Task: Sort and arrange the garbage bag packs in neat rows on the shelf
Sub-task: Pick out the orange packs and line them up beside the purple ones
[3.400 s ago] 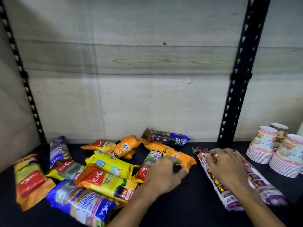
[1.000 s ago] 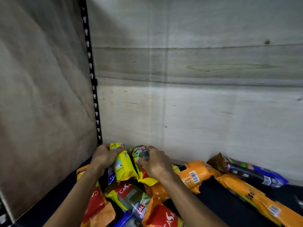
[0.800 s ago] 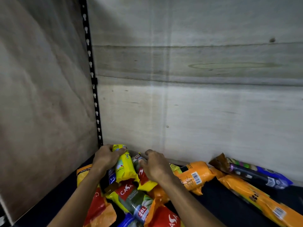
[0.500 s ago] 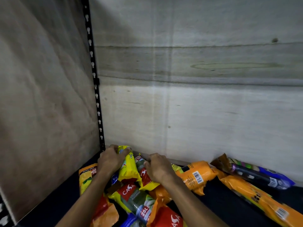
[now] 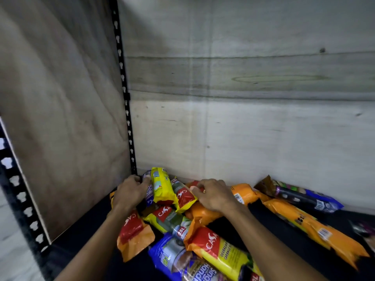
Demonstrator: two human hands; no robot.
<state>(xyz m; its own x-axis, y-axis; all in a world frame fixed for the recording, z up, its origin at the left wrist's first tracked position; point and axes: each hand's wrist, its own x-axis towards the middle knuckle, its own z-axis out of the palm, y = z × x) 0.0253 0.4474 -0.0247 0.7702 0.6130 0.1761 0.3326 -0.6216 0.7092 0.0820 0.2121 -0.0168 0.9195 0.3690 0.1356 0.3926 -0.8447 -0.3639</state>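
Standing between both hands (image 5: 130,192) (image 5: 216,194): yellow pack (image 5: 161,186).

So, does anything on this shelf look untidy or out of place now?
Yes. The packs lie in a heap, not in rows: near the left hand and right hand, the yellow pack overlaps others in the back corner. A long orange pack lies diagonally, and a dark purple pack lies askew by the wall.

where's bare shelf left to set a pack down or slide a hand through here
One bare strip of black shelf lies between the right hand and the long orange pack. Another bare patch lies at front left, between the side panel and the red-orange pack. The back-left corner is crowded: upright yellow pack, left hand, overlapping packs.
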